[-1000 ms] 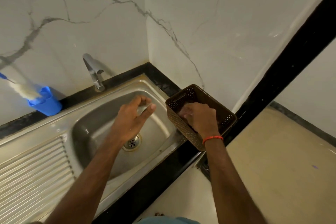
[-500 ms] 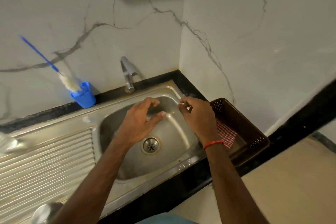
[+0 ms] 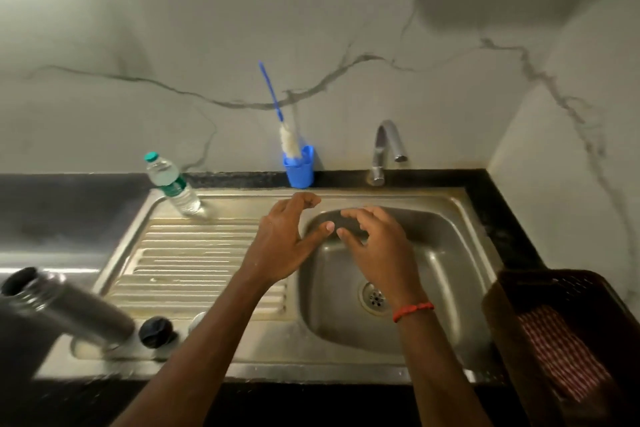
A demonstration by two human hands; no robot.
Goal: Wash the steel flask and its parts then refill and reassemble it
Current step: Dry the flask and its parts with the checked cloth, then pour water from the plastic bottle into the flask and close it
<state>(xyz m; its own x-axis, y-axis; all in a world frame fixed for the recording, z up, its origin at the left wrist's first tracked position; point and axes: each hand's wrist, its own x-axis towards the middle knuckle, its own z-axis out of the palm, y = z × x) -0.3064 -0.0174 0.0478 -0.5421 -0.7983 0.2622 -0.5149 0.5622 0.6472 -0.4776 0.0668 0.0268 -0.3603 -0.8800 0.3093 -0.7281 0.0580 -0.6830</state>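
Observation:
The steel flask (image 3: 65, 310) stands uncapped at the front left corner of the drainboard. Beside it sit its black stopper (image 3: 156, 331) and a pale part (image 3: 197, 320), half hidden by my left forearm. My left hand (image 3: 287, 241) and my right hand (image 3: 375, 246) hover over the left side of the sink basin (image 3: 433, 253), fingers loosely spread and holding nothing. A bottle brush (image 3: 285, 130) stands in a blue cup (image 3: 299, 166) at the back. A plastic water bottle (image 3: 171, 185) stands on the drainboard's far corner.
The tap (image 3: 386, 146) rises behind the basin, no water running. A brown plastic basket (image 3: 519, 291) with a red checked cloth (image 3: 564, 354) sits on the right counter. The ribbed drainboard (image 3: 194, 253) lies left of the basin; the drain (image 3: 374, 296) is near my right wrist.
My right hand left the basket and came over the basin beside my left hand. The view swung left, bringing the flask, stopper and water bottle into sight.

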